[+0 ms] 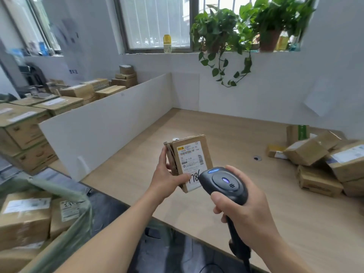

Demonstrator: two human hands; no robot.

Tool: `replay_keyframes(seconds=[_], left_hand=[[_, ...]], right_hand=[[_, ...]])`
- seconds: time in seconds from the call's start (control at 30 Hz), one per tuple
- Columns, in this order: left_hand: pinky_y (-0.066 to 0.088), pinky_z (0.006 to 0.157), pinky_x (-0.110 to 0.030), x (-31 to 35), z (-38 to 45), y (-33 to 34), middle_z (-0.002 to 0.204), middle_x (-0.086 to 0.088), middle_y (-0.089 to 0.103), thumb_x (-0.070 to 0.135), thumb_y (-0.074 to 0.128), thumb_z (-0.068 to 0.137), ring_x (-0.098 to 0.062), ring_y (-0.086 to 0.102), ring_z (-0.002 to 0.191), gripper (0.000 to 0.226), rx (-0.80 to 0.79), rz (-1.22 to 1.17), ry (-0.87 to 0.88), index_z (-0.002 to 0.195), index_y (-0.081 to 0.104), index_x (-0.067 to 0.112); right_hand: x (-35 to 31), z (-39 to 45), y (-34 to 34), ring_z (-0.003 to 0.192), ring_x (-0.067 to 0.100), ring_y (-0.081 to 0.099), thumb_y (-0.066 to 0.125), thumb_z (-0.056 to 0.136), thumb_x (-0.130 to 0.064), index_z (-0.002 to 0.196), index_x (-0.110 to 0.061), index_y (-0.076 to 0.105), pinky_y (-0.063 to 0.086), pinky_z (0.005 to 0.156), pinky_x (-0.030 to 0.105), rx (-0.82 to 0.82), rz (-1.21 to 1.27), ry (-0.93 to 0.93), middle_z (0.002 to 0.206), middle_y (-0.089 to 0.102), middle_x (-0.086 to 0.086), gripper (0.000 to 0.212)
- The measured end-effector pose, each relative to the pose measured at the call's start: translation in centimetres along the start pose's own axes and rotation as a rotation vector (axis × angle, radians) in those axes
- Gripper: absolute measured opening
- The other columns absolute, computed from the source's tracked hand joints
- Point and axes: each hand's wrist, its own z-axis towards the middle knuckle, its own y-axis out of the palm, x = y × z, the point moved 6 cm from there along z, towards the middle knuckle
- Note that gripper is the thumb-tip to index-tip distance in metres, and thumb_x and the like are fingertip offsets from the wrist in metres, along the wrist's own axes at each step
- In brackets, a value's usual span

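My left hand (169,177) grips a small flat cardboard parcel (188,160) above the wooden table (216,203), its white shipping label with barcodes and a handwritten number facing me. My right hand (245,209) holds a dark handheld barcode scanner (223,183) by its handle. The scanner's head, with blue lights lit, sits just below and right of the parcel, overlapping the label's lower corner.
A heap of cardboard parcels (323,160) lies at the table's right side. A white partition (110,125) borders the left, with stacked cartons (25,127) behind it. A green-lined bin of parcels (39,217) stands at lower left. Potted plants (246,28) sit on the windowsill.
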Motion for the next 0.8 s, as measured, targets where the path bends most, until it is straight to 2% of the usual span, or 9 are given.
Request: replay_keyframes(seconds=[0.27,0.47,0.63,0.8], left_hand=[[0.06,0.087,-0.051,-2.4,3.6,-11.0,0.111,0.0,0.059,0.02,0.091,0.068,-0.026,0.065,0.107,0.123,0.034,0.02,0.001,0.152,0.01,0.058],[0.061,0.086,-0.051,-3.5,4.3,-18.0,0.11,0.01,0.059,0.015,0.088,0.073,-0.025,0.063,0.112,0.117,0.112,0.032,0.013,0.152,0.012,0.055],[0.06,0.088,-0.051,-4.4,3.7,-22.6,0.112,0.011,0.058,0.016,0.087,0.075,-0.025,0.062,0.113,0.117,0.21,0.032,-0.01,0.154,0.009,0.053],[0.06,0.089,-0.049,-4.7,1.9,-25.7,0.109,0.011,0.059,0.014,0.087,0.075,-0.024,0.064,0.111,0.117,0.308,0.02,-0.021,0.154,0.01,0.051]], right_hand=[[0.4,3.1,10.8,0.081,0.023,0.076,0.082,0.061,-0.024,0.121,-0.04,0.058,0.054,0.054,0.024,-0.041,-0.005,-0.047,0.104,0.076,-0.007,0.066],[0.0,4.9,17.9,0.068,0.018,0.072,0.079,0.061,-0.021,0.118,-0.037,0.061,0.052,0.05,0.024,-0.124,0.016,-0.069,0.099,0.076,-0.004,0.062],[0.1,5.8,22.1,0.063,0.02,0.068,0.08,0.061,-0.021,0.123,-0.034,0.06,0.052,0.047,0.029,-0.221,0.012,-0.076,0.096,0.075,0.0,0.066],[-0.1,6.5,24.5,0.059,0.018,0.066,0.077,0.063,-0.018,0.119,-0.033,0.063,0.051,0.047,0.028,-0.338,0.03,-0.086,0.092,0.076,0.0,0.06]])
